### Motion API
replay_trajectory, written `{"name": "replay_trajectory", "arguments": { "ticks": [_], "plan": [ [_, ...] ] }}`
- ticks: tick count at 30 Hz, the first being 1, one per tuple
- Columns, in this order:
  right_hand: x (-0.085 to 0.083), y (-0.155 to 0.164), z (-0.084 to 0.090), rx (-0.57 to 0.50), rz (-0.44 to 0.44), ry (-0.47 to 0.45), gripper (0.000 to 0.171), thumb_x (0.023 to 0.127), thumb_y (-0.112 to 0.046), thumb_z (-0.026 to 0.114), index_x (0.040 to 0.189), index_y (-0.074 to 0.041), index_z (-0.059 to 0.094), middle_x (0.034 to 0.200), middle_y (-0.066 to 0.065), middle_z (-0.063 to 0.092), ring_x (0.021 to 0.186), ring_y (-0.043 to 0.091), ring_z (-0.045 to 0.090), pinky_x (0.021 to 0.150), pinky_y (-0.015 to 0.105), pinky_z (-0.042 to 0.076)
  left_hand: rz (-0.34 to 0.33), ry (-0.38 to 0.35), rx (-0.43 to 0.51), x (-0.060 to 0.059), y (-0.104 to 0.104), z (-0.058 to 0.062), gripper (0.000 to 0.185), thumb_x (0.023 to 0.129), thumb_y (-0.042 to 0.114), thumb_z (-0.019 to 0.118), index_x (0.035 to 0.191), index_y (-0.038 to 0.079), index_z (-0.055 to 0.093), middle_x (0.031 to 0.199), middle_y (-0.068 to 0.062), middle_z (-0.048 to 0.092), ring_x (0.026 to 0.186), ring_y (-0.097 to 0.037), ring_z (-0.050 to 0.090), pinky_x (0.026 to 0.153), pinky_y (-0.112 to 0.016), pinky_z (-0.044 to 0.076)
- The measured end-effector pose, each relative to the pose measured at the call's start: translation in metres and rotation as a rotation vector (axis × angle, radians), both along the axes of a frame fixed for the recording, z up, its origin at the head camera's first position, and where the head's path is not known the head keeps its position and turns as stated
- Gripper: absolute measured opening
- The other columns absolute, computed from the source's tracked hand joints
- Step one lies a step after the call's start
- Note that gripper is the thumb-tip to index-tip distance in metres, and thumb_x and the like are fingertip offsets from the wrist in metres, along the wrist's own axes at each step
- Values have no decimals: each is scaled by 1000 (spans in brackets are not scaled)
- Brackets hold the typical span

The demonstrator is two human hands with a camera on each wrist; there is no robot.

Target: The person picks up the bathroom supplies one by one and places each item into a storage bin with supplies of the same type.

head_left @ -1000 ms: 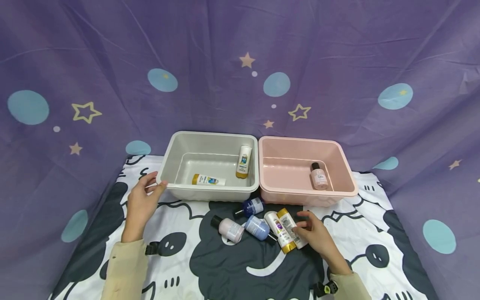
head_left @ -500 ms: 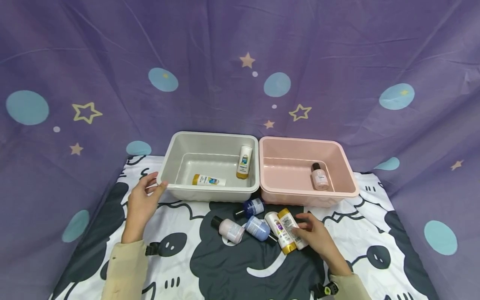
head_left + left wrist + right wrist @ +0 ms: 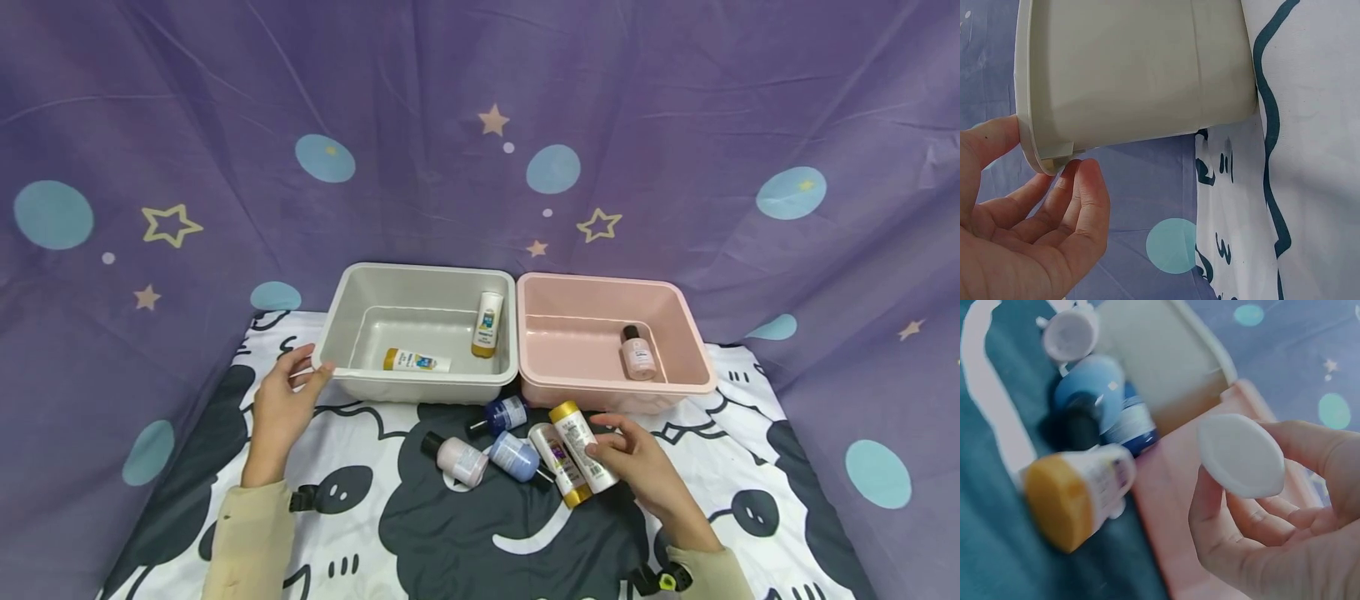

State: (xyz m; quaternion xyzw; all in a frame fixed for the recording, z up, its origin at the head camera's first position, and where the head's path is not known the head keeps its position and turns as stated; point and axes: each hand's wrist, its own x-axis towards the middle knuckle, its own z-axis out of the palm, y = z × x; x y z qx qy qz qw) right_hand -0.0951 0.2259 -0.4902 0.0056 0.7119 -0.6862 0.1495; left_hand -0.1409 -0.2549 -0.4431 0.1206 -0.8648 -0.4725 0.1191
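Fingers point(image 3: 1205, 522) and thumb of your right hand point(image 3: 652, 475) are narrowed round a white tube point(image 3: 577, 436), pinching its sides, while your left hand point(image 3: 285, 408) grips the near left corner of the grey bin point(image 3: 420, 387), thumb on the rim and fingertips curled under it. Behind everything hangs a purple curtain point(image 3: 420, 75) with stars and blue spots. Beneath your arms spreads a cloth point(image 3: 450, 542) printed with cartoon faces in black and white. On its far part sits the grey bin, with the pink bin point(image 3: 577, 397) just beside it on your right. Your white tube slants in front of the pink bin, gold cap pointing away from you; the right wrist view shows its flat white end apart from the second tube point(image 3: 558, 467), which has its gold cap towards you. Inside the grey bin, a third tube point(image 3: 487, 321) lies near the right wall and a fourth tube point(image 3: 417, 360) by the near wall. Shorter than these, a pink bottle point(image 3: 462, 461), a light blue bottle point(image 3: 513, 456) and a dark blue bottle point(image 3: 510, 413) lie on the cloth left of the second tube; another pink bottle point(image 3: 638, 356) lies inside the pink bin.
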Motion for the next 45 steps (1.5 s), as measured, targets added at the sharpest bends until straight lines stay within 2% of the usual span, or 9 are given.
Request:
{"name": "replay_trajectory", "arguments": {
  "ticks": [6, 11, 15, 18, 24, 30, 34, 39, 45],
  "plan": [
    [-4, -6, 27, -22, 46, 96, 49, 93, -1, 68, 136, 8, 44, 105, 16, 70, 89, 18, 66, 68, 29, 55, 7, 1, -8, -1, -1, -3, 58, 98, 39, 64, 145, 7, 52, 135, -16, 60, 116, -32, 61, 71, -9, 43],
    [-13, -13, 49, 26, 81, 166, 47, 93, -3, 69, 135, 3, 48, 110, 17, 69, 93, 21, 66, 69, 30, 55, 6, 5, -10, -1, -1, -4, 58, 98, 39, 64, 145, 7, 52, 135, -17, 59, 116, -32, 61, 71, -9, 43],
    [-24, -20, 65, -1, 97, 206, 46, 93, 0, 67, 134, 6, 47, 109, 15, 70, 91, 20, 66, 65, 29, 55, 3, -1, -11, -1, -1, -3, 58, 98, 38, 64, 145, 7, 51, 137, -17, 59, 118, -32, 61, 72, -11, 43],
    [-37, -27, 74, -40, 98, 220, 45, 93, 4, 65, 133, 9, 46, 107, 15, 70, 90, 20, 67, 65, 29, 56, 7, -12, -15, 0, 0, -3, 57, 98, 37, 65, 146, 7, 51, 137, -16, 58, 118, -32, 61, 76, -18, 47],
    [-71, -47, 98, -49, 96, 200, 46, 93, 2, 67, 134, 7, 48, 107, 17, 69, 87, 21, 68, 66, 32, 58, 17, -20, -18, 0, 1, -2, 57, 98, 37, 65, 146, 8, 51, 138, -16, 58, 119, -33, 61, 86, -42, 52],
    [-117, -79, 117, -44, 100, 173, 44, 93, -2, 67, 133, 5, 51, 105, 13, 68, 85, 16, 66, 66, 25, 54, 22, -18, -27, -1, 1, -2, 57, 98, 36, 65, 146, 8, 51, 138, -16, 58, 118, -33, 61, 85, -40, 52],
    [-150, -107, 127, -29, 96, 127, 40, 93, -5, 67, 130, 4, 55, 106, 16, 66, 83, 17, 66, 64, 25, 55, 16, -9, -25, -1, 0, -1, 58, 98, 36, 65, 146, 7, 51, 137, -19, 58, 118, -36, 61, 87, -44, 52],
    [-183, -143, 129, -4, 124, 78, 41, 91, -10, 73, 128, 1, 59, 110, 20, 65, 82, 21, 66, 65, 28, 57, 15, -4, -18, 1, -1, 0, 58, 98, 38, 65, 145, 7, 52, 134, -21, 59, 116, -37, 62, 89, -46, 52],
    [-214, -174, 117, 6, 154, 23, 41, 88, -10, 76, 124, 2, 60, 107, 17, 65, 79, 20, 66, 66, 31, 58, 1, -16, 8, 0, -1, 1, 58, 98, 36, 66, 146, 6, 50, 135, -23, 58, 118, -39, 60, 91, -49, 51]
  ]
}}
